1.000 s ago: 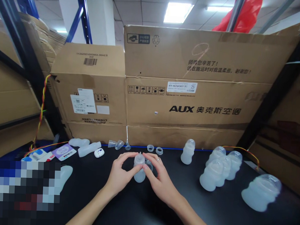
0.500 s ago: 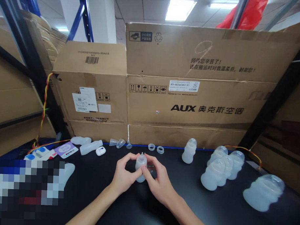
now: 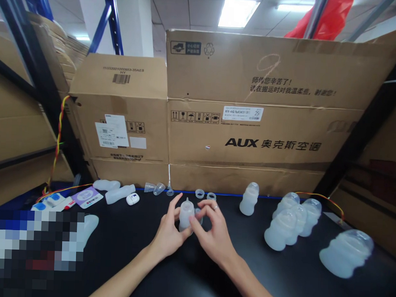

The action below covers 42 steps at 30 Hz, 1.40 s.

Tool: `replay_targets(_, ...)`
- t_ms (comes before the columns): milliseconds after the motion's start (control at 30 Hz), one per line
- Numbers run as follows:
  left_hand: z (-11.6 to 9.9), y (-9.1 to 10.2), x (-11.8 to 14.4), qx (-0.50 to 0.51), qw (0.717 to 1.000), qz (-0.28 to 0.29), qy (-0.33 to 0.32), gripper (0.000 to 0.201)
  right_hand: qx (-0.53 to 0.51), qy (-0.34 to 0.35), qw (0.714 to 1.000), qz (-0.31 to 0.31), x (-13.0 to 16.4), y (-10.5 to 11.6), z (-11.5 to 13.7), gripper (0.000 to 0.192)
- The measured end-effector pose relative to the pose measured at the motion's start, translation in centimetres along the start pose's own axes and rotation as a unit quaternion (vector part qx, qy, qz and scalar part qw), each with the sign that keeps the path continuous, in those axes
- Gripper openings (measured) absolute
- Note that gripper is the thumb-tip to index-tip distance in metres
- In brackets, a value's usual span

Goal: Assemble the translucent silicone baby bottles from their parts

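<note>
Both hands meet at mid-table on a small translucent bottle [image 3: 185,215] that stands upright on the black table [image 3: 168,268]. The left hand [image 3: 167,234] cups its left side, forefinger raised; the right hand [image 3: 214,235] pinches its right side, a ring on one finger. This looks like fitting the teat-like top onto the bottle; seating it would call for a steady base and an even press or twist. A clear ring seems to sit behind the bottle, mostly hidden. Farther off stand more bottles [image 3: 288,225], two rings [image 3: 205,194] and cartons [image 3: 251,111]. The lower-left corner is pixelated.
</note>
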<state>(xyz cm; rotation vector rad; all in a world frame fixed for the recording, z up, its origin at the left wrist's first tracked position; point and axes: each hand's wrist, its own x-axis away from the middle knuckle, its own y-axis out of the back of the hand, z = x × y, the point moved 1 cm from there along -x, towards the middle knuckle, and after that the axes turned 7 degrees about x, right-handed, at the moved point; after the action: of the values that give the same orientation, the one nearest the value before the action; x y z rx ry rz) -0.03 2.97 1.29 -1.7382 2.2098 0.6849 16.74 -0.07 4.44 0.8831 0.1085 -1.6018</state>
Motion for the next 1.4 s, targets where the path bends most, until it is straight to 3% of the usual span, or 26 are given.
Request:
replay_targets(67, -0.3, 0.1, -0.2, 0.000, 1.000, -0.004, 0.011, 0.089, 0.000, 0.015, 0.999, -0.032, 0.0, 0.3, 0.2, 0.020)
replay_targets(133, -0.5, 0.2, -0.3, 0.002, 1.000, 0.005, 0.006, 0.088, -0.016, 0.024, 0.999, -0.019, 0.1, 0.3, 0.2, 0.012)
replay_targets(233, -0.7, 0.1, 0.0, -0.019, 0.999, 0.031, -0.020, 0.091, -0.049, 0.020, 0.998, 0.047, 0.3, -0.1, -0.3, 0.063)
replay_targets(300, -0.7, 0.1, 0.2, -0.061, 0.996, 0.042, -0.042, 0.093, -0.041, 0.014, 0.997, 0.059, 0.2, -0.1, -0.6, 0.072)
replay_targets(367, -0.8, 0.2, 0.4, -0.128, 0.987, 0.041, -0.085, 0.095, 0.002, 0.004, 0.999, 0.047, -0.1, 0.1, -0.9, 0.065)
replay_targets(500, -1.4, 1.0, 0.4, -0.278, 0.923, 0.011, -0.267, 0.078, 0.055, -0.045, 0.995, 0.068, -0.4, 0.5, -0.6, 0.019)
replay_targets(600, -2.2, 1.7, 0.2, -0.339, 0.861, 0.010, -0.379, 0.063, -0.023, -0.131, 0.990, 0.036, -0.1, 0.0, -0.1, 0.031)
replay_targets(700, -3.0, 2.3, 0.2, -0.412, 0.789, -0.006, -0.455, 0.052, -0.116, -0.241, 0.963, -0.011, 0.5, -1.3, 0.4, 0.045)
replay_targets(800, -3.5, 2.4, 0.2, -0.436, 0.759, 0.003, -0.483, 0.048, -0.157, -0.315, 0.936, 0.007, 1.0, -2.5, 0.6, 0.053)
replay_targets(867, -3.5, 2.2, 0.0, -0.409, 0.791, 0.009, -0.455, 0.053, -0.186, -0.350, 0.918, 0.023, 1.2, -2.6, 0.6, 0.057)
replay_targets(933, -3.2, 1.8, -0.3, -0.362, 0.843, -0.012, -0.398, 0.059, -0.198, -0.336, 0.921, 0.017, 1.2, -2.2, 0.6, 0.058)
replay_targets(1033, -2.6, 1.1, -0.2, -0.303, 0.892, -0.060, -0.329, 0.052, -0.175, -0.213, 0.961, 0.014, 0.9, -1.0, 0.8, 0.045)
replay_targets(1133, -2.0, 0.2, 0.5, -0.264, 0.920, -0.064, -0.284, 0.042, -0.118, -0.084, 0.987, 0.071, 0.9, -0.3, 1.2, 0.032)
replay_targets(1233, -1.5, 0.0, 1.1, -0.198, 0.963, -0.036, -0.180, 0.057, -0.073, -0.006, 0.992, 0.105, 1.0, -0.2, 1.2, 0.035)
replay_targets(1300, -1.2, 0.2, 1.0, -0.187, 0.976, -0.001, -0.113, 0.076, -0.074, 0.002, 0.994, 0.084, 0.7, -0.1, 0.8, 0.031)
replay_targets(1400, -0.7, 1.1, 0.2, -0.256, 0.962, 0.055, -0.081, 0.090, -0.093, -0.045, 0.995, 0.003, -0.2, 0.6, -0.6, 0.031)
